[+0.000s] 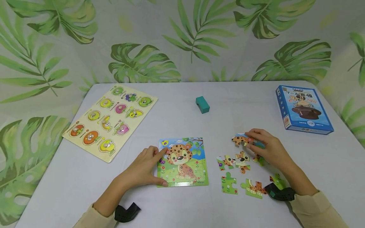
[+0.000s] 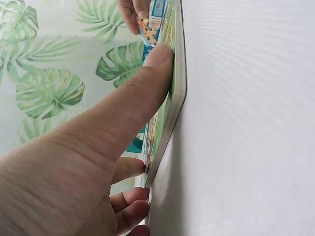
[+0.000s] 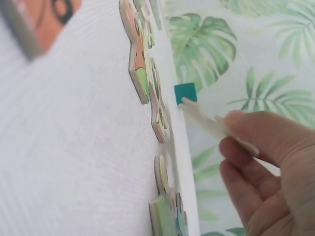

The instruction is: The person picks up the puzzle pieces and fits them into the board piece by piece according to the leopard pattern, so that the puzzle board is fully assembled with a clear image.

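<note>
A square leopard picture board (image 1: pixel 182 175) lies at the middle front of the table. My left hand (image 1: pixel 144 166) rests at its left side, thumb on the lower left corner and index finger on the upper left part. In the left wrist view, the thumb (image 2: pixel 133 98) lies along the board's edge. To the right, my right hand (image 1: pixel 266 147) pinches a spotted jigsaw piece (image 1: pixel 239 139) between thumb and fingers, raised off the table in the right wrist view. Below it lie several loose pieces, among them a green one (image 1: pixel 229 185) and a spotted one (image 1: pixel 254 189).
A wooden fruit peg board (image 1: pixel 137 126) lies at the left. At the back middle sits a teal block (image 1: pixel 202 104). A blue box (image 1: pixel 305 109) stands at the back right. Black wrist straps (image 1: pixel 126 212) show at both wrists. Leaf-patterned cloth hangs behind the table.
</note>
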Available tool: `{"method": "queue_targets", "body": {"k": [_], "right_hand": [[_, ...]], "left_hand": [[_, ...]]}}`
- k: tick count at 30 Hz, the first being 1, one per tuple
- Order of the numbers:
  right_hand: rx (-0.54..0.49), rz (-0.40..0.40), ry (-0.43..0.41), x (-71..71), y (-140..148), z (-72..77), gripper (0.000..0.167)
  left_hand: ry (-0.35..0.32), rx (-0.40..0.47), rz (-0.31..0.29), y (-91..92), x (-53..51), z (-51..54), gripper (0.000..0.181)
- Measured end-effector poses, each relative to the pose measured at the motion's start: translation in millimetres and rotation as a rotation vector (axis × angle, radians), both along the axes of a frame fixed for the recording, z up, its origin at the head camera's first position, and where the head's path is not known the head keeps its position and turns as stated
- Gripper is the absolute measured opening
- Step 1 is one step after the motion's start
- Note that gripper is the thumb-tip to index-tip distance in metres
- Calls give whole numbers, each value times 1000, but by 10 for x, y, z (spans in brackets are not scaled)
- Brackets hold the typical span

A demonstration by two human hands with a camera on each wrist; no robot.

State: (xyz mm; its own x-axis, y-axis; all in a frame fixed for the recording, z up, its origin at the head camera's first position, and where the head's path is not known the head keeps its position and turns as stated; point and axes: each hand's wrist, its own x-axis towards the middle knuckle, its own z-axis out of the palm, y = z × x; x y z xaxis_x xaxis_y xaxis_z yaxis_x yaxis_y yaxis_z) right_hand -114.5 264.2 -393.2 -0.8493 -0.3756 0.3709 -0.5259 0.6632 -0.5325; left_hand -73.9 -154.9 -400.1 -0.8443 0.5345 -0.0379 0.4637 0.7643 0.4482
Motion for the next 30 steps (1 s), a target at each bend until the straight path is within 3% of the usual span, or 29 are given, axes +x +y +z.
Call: {"method": "queue_targets", "body": {"k": [10, 17, 23, 30], "right_hand": [[-176, 67, -71, 121, -199, 280, 44], [-299, 235, -83, 149, -654, 466, 44], [-381, 348, -140, 60, -1106, 343, 41], [-229, 318, -198, -45, -1478, 142, 37]], "left_hand": [[-15, -5, -2, 13, 1, 20, 112], [-17, -20, -2, 0, -6, 49, 110], [13, -49, 14, 25, -16, 70, 90], [73, -90, 33, 69, -33, 60, 74]]}}
